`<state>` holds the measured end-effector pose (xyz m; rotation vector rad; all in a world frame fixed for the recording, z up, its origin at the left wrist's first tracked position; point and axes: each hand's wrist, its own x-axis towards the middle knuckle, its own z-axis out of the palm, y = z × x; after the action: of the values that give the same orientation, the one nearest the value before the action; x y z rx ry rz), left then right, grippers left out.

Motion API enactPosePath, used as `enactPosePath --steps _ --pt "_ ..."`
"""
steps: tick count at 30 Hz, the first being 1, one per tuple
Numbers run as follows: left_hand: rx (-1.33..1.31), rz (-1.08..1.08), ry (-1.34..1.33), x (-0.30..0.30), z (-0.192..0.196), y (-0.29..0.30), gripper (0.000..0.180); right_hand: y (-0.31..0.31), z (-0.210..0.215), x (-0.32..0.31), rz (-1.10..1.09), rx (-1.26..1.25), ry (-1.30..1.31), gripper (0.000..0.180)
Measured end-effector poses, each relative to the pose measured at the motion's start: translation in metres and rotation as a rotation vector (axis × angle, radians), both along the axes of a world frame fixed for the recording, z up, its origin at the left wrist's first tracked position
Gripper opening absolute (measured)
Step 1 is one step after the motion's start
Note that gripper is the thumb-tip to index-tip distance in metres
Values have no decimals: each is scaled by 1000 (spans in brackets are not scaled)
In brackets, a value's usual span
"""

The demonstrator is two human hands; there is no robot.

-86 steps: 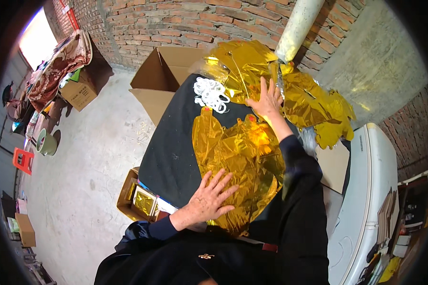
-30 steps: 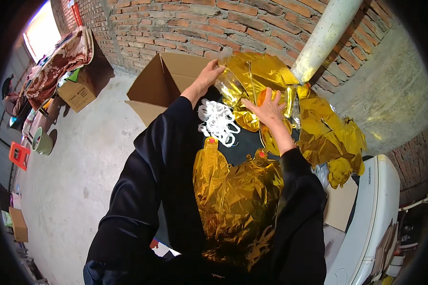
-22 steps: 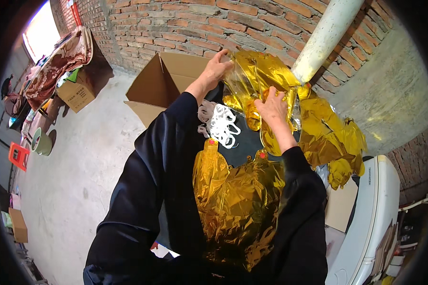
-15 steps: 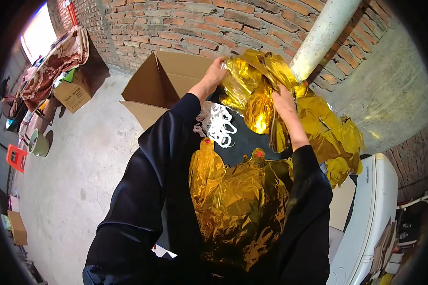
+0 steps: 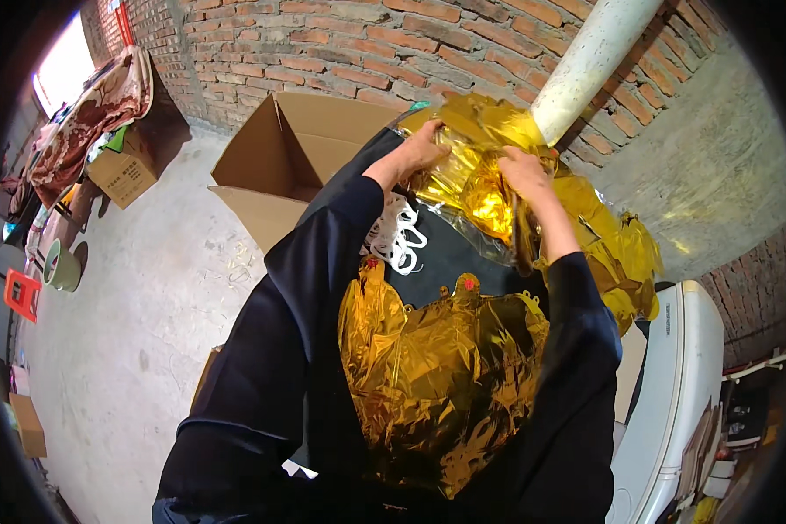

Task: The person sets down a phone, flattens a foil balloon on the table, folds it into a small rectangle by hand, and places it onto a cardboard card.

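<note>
Evidently, you are at a gathering step, with both hands working a crumpled gold foil bundle (image 5: 480,118) at one o'clock, beside the foot of the pale pipe (image 5: 589,74). Your left hand (image 5: 423,148) grasps the bundle's left edge between thumb and fingers; your right hand (image 5: 526,173) is clenched on a fold of its right side, fingertips partly hidden. More gold foil (image 5: 611,249) lies at three o'clock. A spread foil piece (image 5: 441,367) lies between five and six o'clock, untouched by either hand, with white loops (image 5: 400,244) at its eleven o'clock edge. The next move seems to call for even tension from both hands, lest the thin layers tear.
</note>
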<state>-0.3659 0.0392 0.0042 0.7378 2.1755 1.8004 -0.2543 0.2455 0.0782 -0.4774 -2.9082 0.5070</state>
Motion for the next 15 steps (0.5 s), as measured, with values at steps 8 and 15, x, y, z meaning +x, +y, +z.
enactPosePath --steps 8,15 --pt "-258 259 262 -12 -8 -44 67 -96 9 28 -108 165 -165 81" --pt "-242 326 468 18 -3 -58 69 -98 -9 0 -197 277 -30 67"
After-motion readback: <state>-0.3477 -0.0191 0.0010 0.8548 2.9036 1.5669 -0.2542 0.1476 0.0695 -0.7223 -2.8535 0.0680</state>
